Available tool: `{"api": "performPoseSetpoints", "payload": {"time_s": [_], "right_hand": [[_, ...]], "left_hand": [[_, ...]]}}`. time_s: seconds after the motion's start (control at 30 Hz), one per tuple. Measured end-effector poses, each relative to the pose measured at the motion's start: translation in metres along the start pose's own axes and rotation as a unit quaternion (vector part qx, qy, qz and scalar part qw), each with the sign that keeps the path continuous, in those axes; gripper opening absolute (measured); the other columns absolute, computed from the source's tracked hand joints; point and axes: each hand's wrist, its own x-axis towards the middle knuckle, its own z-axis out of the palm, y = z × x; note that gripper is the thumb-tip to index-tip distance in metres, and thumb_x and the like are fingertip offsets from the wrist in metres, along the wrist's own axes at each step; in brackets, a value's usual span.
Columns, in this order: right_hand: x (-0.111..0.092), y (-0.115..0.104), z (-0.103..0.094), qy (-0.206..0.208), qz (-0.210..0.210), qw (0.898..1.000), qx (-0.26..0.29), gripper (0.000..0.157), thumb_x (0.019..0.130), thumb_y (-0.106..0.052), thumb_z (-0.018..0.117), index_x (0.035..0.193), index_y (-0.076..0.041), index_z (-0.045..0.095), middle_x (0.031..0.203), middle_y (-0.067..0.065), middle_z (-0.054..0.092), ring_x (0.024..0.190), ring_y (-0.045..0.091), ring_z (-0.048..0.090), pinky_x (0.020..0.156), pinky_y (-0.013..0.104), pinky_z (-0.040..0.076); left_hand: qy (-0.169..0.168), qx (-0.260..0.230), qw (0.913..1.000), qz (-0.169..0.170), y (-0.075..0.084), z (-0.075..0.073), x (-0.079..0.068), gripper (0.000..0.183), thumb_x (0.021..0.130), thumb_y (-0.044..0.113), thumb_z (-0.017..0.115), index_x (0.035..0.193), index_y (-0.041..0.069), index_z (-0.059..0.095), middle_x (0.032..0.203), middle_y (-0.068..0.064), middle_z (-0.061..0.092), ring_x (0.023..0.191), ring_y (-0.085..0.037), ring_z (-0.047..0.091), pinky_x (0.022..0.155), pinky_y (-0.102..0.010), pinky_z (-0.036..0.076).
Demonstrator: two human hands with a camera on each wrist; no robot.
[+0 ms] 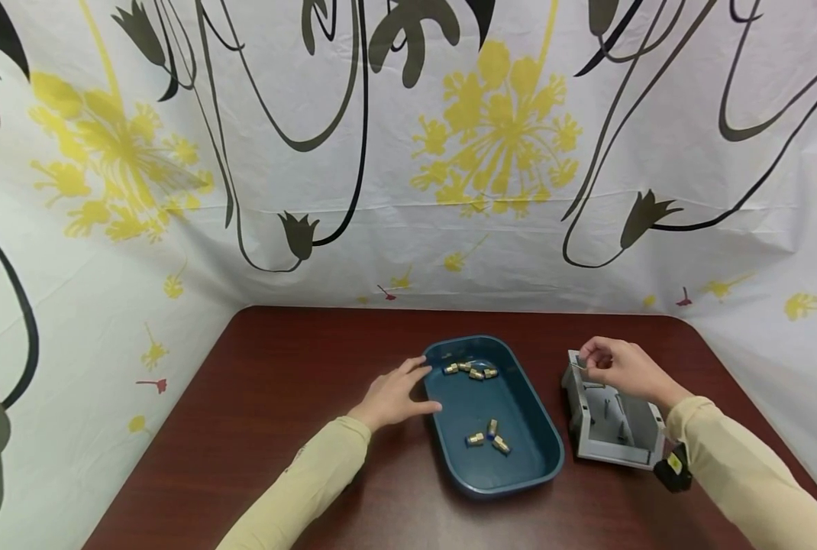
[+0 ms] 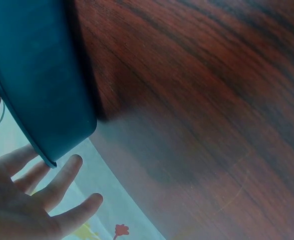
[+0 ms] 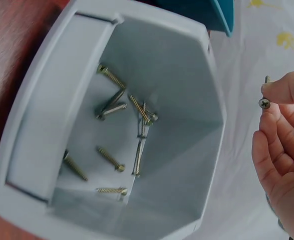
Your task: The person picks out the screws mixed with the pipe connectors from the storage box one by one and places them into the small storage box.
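In the right wrist view, my right hand (image 3: 287,145) pinches a cross-head screw (image 3: 264,103) between thumb and finger. The head view has this right hand (image 1: 624,372) over the far end of a grey bin (image 1: 618,452). Several loose screws (image 3: 110,159) lie on the bin's floor. My left hand (image 1: 393,396) rests with spread fingers at the left rim of a blue tray (image 1: 511,470). Seen from the left wrist, the fingers (image 2: 59,182) of this hand are around the tray's rim and partly hidden behind its wall (image 2: 41,80).
Inside the tray are two groups of brass fittings, one group (image 1: 476,373) at the far end and another (image 1: 492,439) nearer. A dark red wooden table (image 1: 298,374) carries both containers. Behind it hangs a flower-patterned cloth (image 1: 395,176).
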Motion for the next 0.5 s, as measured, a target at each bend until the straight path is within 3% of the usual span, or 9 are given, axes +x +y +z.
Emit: {"api": "performPoseSetpoints", "payload": {"time_s": [0.5], "right_hand": [[-0.020,0.021,-0.001,0.025,0.015,0.999,-0.014,0.013,0.078,-0.002,0.063,0.090,-0.003,0.057,0.075,0.000,0.055,0.066,0.010,0.051,0.055,0.025,0.043]], "left_hand": [[0.005,-0.003,0.9999,0.009,-0.001,0.000,-0.001,0.071,0.076,0.051,0.061,0.132,0.012,0.043,0.138,-0.004,0.031,0.115,-0.023,0.041,0.088,-0.044,0.036]]}}
